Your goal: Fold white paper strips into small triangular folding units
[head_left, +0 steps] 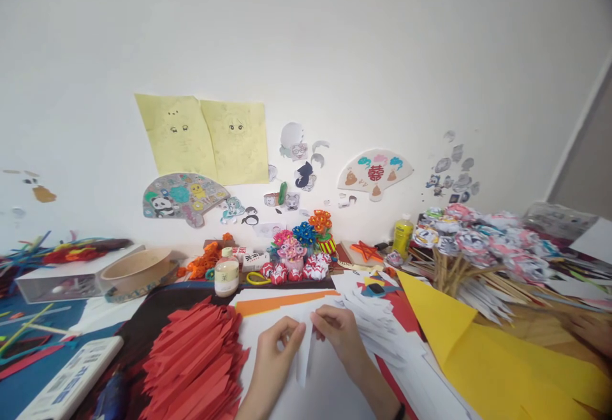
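A narrow folded white paper strip (305, 364) hangs upright between my two hands, above white sheets. My left hand (276, 355) is closed, thumb against curled fingers, at the strip's left edge. From the right, my right hand (340, 336) pinches the strip near its top. Below them lies a white paper sheet (329, 388), with an orange sheet (287, 303) at its far edge. Left of my hands is a big pile of folded red paper pieces (194, 359). To the right spreads a heap of folded white paper pieces (382, 327).
A glue bottle (226, 273) stands beyond the red pile, near paper flowers (306, 238). Yellow paper (497, 362) covers the right side. A white box (71, 378) and tape roll (136, 267) sit left. Another person's hand (590, 331) shows at far right.
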Motion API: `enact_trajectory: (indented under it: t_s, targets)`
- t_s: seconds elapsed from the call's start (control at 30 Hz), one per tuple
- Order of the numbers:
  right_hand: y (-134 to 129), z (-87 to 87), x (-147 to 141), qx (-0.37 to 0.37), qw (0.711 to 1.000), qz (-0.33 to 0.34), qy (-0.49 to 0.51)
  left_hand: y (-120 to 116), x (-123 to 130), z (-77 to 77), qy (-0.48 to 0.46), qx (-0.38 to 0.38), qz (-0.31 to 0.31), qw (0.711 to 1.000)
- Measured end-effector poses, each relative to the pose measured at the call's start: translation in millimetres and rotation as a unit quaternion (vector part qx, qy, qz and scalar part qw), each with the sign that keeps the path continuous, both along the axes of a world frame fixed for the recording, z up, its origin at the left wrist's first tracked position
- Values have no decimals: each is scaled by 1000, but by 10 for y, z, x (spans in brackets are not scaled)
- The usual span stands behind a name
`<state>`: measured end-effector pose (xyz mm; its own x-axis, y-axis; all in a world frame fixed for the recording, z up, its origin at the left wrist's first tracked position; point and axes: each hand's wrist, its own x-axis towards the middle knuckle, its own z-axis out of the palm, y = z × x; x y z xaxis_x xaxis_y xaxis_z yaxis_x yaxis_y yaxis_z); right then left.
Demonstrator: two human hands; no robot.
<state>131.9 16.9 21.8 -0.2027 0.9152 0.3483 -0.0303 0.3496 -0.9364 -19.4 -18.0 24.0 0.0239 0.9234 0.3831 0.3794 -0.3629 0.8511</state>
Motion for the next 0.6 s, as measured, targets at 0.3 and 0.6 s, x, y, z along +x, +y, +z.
enact_trajectory:
  t_s: [0.3, 0.6]
  targets:
    - [6, -14, -14, 6, 1000, 4, -1, 18, 1, -62, 0, 12, 39, 999]
    - [29, -49, 9, 11, 1000, -19, 7, 40, -2, -46, 16, -20, -2, 1000]
